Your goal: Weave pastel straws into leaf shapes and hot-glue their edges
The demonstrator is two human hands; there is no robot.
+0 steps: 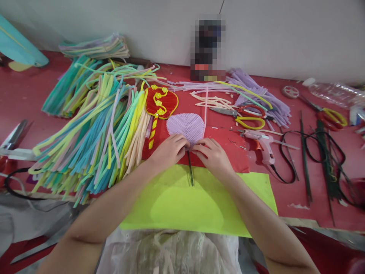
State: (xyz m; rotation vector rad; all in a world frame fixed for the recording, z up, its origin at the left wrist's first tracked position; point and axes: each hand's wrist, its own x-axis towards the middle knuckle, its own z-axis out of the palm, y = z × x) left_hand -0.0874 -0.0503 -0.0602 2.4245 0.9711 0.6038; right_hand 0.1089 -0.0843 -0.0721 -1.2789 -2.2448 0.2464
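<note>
A lilac pipe-cleaner fan (186, 125), with a herringbone pattern, lies at the middle of the table. Two dark wire stems (190, 171) stick out from its base towards me. At the base, my left hand (173, 149) pinches the fan from the left. Close beside it, my right hand (213, 153) has its fingers closed on the base from the right. A pale pink pipe cleaner (205, 108) follows the fan's right edge and stands up past it; its lower end is hidden by my right fingers. Left of the fan lies a red fan (168, 102) with yellow trim and a striped handle.
A large heap of coloured pipe cleaners (97, 133) covers the left. Behind lie purple pipe cleaners (256, 97) and scissors (251, 117). To the right are a pink glue gun (265, 146) and green wires (323, 163). A yellow-green sheet (185, 205) lies under my forearms.
</note>
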